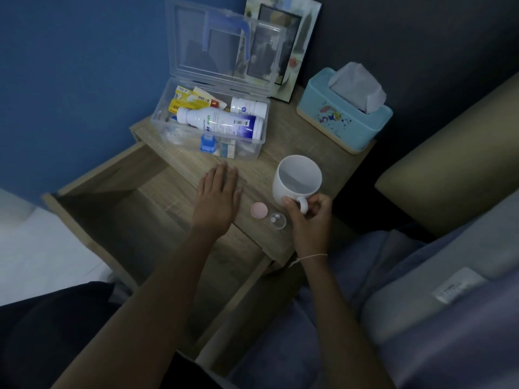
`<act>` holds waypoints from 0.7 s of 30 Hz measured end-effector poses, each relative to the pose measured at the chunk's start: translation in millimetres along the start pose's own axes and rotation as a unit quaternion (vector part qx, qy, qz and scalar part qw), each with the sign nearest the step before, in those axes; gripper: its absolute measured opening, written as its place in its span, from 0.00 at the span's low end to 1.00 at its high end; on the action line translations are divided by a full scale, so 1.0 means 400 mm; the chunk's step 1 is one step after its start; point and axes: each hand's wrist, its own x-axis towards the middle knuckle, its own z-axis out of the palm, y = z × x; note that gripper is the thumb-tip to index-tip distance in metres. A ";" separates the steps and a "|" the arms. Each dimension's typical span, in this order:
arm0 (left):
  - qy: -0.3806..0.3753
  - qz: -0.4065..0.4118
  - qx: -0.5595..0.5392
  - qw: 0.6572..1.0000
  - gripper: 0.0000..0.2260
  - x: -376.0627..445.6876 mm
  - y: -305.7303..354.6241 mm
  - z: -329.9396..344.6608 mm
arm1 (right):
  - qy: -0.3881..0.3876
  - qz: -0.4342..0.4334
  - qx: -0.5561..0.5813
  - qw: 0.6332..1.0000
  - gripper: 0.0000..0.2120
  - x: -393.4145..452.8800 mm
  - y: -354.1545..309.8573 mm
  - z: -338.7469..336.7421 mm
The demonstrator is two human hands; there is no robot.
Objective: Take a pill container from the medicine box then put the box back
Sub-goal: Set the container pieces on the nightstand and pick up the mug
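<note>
Surroundings: a blue tissue box sits at the bench's far right corner, a white tissue sticking up from its slot. A picture frame leans against the wall behind the open lid of the medicine box. A white mug stands near the bench's front right, well clear of the box. Nothing lies between the hands and the box; that stretch of benchtop is bare.

Medicine box: clear plastic, far left of the bench, lid swung up and back. Inside, 1 large white bottle lies on its side over tubes and cartons; a smaller white bottle sits behind it. A blue latch shows on the front wall.

Pill container: small, clear, round, uncapped, on the bench's front edge with 2 white pills visible inside. Its pink cap lies just beside it, to the left.

Grip: left hand lies flat, fingers extended, palm down on the benchtop's front edge, holding nothing, between box and cap. Right hand is closed around the mug's handle, thumb against the mug wall; the pill container sits just left of this hand, apart from it.

Surface and room: light wood-grain bench with an open, empty-looking drawer pulled out below left. Blue wall on the left, dark grey wall on the right. Dim light. Beige cushion and grey-blue bedding at right.
</note>
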 end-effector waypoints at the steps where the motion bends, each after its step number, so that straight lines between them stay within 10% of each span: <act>1: -0.001 0.002 -0.005 1.000 0.23 -0.003 0.003 -0.005 | 0.004 0.006 0.001 1.000 0.17 -0.003 -0.003 0.000; 15: 0.013 -0.071 -0.089 0.993 0.22 -0.144 0.021 -0.173 | -0.030 0.049 -0.045 0.997 0.18 -0.046 -0.057 -0.029; 21: 0.045 -0.046 -0.074 0.995 0.19 -0.190 0.027 -0.259 | 0.052 -0.093 -0.129 0.986 0.22 -0.110 -0.122 -0.051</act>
